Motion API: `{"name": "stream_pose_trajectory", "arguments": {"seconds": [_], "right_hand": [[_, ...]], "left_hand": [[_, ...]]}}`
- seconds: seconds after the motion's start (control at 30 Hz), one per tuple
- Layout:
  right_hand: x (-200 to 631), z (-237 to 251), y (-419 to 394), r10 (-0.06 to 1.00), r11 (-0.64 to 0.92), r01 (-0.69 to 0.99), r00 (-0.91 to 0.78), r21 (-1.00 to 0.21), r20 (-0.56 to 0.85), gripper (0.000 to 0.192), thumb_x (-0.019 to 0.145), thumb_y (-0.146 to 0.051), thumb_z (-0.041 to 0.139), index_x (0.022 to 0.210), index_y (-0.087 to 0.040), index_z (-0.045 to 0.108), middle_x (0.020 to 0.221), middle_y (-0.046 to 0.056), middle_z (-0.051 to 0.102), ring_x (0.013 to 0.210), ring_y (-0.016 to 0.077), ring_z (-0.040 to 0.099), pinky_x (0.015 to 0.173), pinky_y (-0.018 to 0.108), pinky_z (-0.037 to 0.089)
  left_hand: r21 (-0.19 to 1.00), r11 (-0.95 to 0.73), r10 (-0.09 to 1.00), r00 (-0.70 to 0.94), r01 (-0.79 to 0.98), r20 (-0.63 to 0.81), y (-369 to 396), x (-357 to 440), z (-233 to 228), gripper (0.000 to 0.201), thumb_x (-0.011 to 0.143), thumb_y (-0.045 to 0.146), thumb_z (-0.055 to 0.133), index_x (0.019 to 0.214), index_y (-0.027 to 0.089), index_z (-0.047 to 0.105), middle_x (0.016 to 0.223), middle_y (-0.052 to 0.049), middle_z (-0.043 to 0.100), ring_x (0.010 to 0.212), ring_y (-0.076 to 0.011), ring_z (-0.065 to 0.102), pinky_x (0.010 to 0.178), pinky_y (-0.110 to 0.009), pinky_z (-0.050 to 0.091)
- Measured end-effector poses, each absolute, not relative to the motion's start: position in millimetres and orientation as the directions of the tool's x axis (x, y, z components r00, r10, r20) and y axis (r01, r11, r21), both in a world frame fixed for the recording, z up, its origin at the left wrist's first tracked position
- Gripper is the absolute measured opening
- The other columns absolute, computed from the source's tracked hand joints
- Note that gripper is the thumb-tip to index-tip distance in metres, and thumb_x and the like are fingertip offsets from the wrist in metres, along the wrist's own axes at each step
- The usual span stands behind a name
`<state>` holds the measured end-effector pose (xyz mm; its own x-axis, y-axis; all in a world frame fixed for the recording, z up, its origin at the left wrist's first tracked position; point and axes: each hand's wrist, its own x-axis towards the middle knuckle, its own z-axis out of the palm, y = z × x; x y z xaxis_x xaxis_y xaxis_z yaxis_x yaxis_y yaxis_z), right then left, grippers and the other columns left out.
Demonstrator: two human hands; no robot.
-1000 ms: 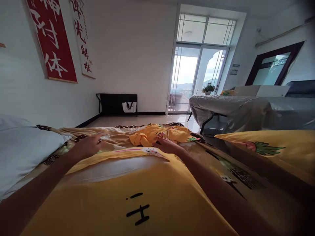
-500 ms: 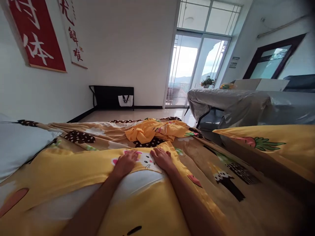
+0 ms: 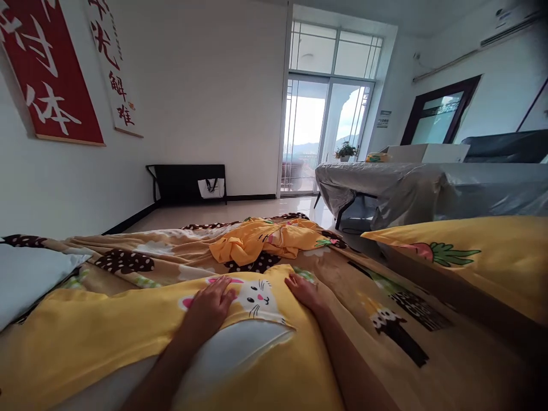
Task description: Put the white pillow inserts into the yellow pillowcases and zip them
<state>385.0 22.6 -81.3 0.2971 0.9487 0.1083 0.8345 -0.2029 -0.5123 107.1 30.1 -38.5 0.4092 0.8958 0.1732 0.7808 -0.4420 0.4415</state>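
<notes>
A yellow pillowcase (image 3: 120, 314) with a printed white cat face lies in front of me, and a white pillow (image 3: 244, 342) shows through its gap. My left hand (image 3: 212, 302) rests on the case beside the cat's face, fingers stretched out over the pink ear. At the case's far right corner, my right hand (image 3: 305, 290) lies along the edge with its fingers extended; its thumb is hidden. Both forearms reach across the pillow. Just beyond the case is a crumpled orange-yellow cloth (image 3: 265, 240) with similar prints.
A brown patterned blanket (image 3: 342, 319) spreads beneath everything. On the left sits a white pillow (image 3: 34, 279); on the right, a yellow pillow (image 3: 505, 245). Farther back stand a plastic-covered table (image 3: 385, 177), a black folded frame (image 3: 175, 182) with a white bag (image 3: 212, 188), and glass doors (image 3: 325, 131).
My right hand has moved off the cat's face to the case's right edge, uncovering the face. My left hand stays near the ear. The view has tilted up slightly and turned right.
</notes>
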Motion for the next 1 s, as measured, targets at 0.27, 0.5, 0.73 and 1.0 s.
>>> {"name": "stream_pose_trajectory", "arguments": {"seconds": [0.27, 0.5, 0.73, 1.0], "right_hand": [[312.0, -6.5, -42.9, 0.895, 0.444, 0.728, -0.328, -0.522, 0.304, 0.06, 0.083, -0.044, 0.056, 0.138, -0.026, 0.041, 0.142, 0.005, 0.044, 0.131, 0.0227, 0.038, 0.106, 0.036, 0.029], [272.2, -13.9, -49.4, 0.917, 0.356, 0.891, -0.276, -0.281, 0.287, 0.04, 0.077, -0.013, 0.045, 0.114, -0.019, 0.057, 0.116, 0.011, 0.063, 0.109, 0.0239, 0.055, 0.091, 0.037, 0.035], [287.9, 3.0, -47.3, 0.948, 0.069, 0.95, 0.033, -0.305, 0.317, 0.029, 0.076, -0.014, 0.046, 0.096, -0.02, 0.066, 0.095, 0.008, 0.07, 0.091, 0.0239, 0.061, 0.078, 0.032, 0.036], [295.6, 15.9, -58.6, 0.893, -0.051, 0.931, 0.204, -0.36, 0.401, 0.034, 0.074, -0.006, 0.044, 0.092, -0.021, 0.068, 0.093, 0.006, 0.07, 0.087, 0.0197, 0.061, 0.077, 0.029, 0.034]], "left_hand": [[0.499, -0.431, 0.902, 0.384, 0.752, 0.2, 24.9, 103.5, -32.8, 0.054, 0.088, 0.042, 0.031, 0.131, 0.015, 0.05, 0.139, -0.005, 0.048, 0.134, -0.02, 0.037, 0.112, -0.039, 0.028], [0.392, -0.622, 0.718, 0.295, 0.678, 0.631, 22.3, 96.9, -36.5, 0.037, 0.09, 0.033, 0.037, 0.115, 0.015, 0.058, 0.118, -0.011, 0.064, 0.112, -0.0224, 0.056, 0.1, -0.039, 0.041], [-0.166, -0.971, -0.008, 0.667, 0.174, 0.745, -56.0, 111.0, -18.8, 0.019, 0.08, 0.006, 0.04, 0.082, 0.017, 0.056, 0.072, -0.006, 0.062, 0.075, -0.018, 0.056, 0.073, -0.035, 0.047], [0.26, -0.791, 0.604, 0.774, 0.554, 0.188, -62.5, 137.7, -21.3, 0.059, 0.079, 0.01, 0.036, 0.137, 0.018, 0.041, 0.137, -0.011, 0.048, 0.128, -0.024, 0.041, 0.109, -0.044, 0.032]]}}
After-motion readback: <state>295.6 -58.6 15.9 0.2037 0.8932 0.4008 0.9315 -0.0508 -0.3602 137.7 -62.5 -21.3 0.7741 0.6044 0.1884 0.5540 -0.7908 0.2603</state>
